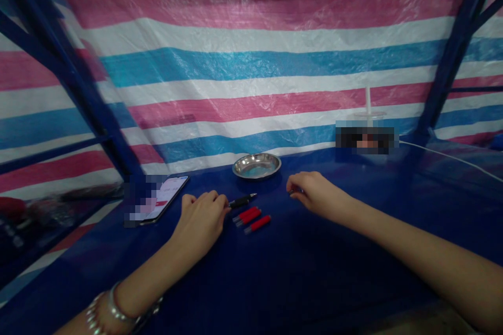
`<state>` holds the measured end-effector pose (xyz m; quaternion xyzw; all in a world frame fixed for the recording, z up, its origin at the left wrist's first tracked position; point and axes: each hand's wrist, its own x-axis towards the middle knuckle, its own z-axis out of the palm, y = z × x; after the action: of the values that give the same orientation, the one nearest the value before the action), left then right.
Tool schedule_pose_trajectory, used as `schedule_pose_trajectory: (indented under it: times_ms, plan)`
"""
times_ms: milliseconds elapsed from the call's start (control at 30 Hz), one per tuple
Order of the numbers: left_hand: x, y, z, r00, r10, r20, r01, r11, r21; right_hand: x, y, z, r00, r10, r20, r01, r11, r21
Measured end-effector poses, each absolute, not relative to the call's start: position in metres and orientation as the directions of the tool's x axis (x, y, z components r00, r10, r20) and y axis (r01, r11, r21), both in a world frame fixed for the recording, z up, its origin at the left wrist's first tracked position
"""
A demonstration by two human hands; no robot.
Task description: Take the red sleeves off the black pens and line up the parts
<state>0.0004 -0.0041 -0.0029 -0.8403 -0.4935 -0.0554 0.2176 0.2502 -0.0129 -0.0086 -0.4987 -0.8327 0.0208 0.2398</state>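
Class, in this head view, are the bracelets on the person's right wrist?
No, the bracelets are on the left wrist, while the right wrist shows bare.

Head-worn view, forward and down, close over left hand [200, 222], right hand [318, 196] and blue tabletop [298, 272]

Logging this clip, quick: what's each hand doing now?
Left hand: half-closed beside black pen, nothing visibly held.
Right hand: curled; cannot tell whether it holds something small.
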Motion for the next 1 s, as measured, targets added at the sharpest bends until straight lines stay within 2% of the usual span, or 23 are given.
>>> schedule_pose_trajectory:
  times_ms: [133, 267, 533, 700, 833, 1000]
  plan:
    - [0.000, -0.004, -0.007, 0.530, 0.801, 0.277, 0.843, -0.465, -0.269, 0.252, -0.014, -0.010, -0.401, 0.864, 0.305, 0.883, 0.452, -0.122]
    - [0.000, -0.001, -0.009, 0.556, 0.784, 0.276, 0.831, -0.509, -0.225, 0.252, -0.017, -0.009, -0.381, 0.888, 0.259, 0.910, 0.409, -0.064]
    - [-0.005, 0.011, -0.006, 0.500, 0.787, 0.362, 0.864, -0.486, -0.136, 0.251, -0.020, -0.009, -0.368, 0.910, 0.191, 0.918, 0.388, -0.082]
    - [-0.010, 0.022, -0.009, 0.454, 0.833, 0.317, 0.880, -0.475, -0.015, 0.249, -0.022, -0.008, -0.368, 0.904, 0.215, 0.914, 0.394, -0.092]
    - [-0.008, 0.023, -0.014, 0.472, 0.829, 0.301, 0.868, -0.496, 0.003, 0.249, -0.022, -0.009, -0.374, 0.893, 0.250, 0.907, 0.409, -0.103]
    - [-0.005, 0.021, -0.013, 0.472, 0.809, 0.350, 0.863, -0.505, 0.004, 0.248, -0.022, -0.009, -0.385, 0.878, 0.286, 0.886, 0.438, -0.153]
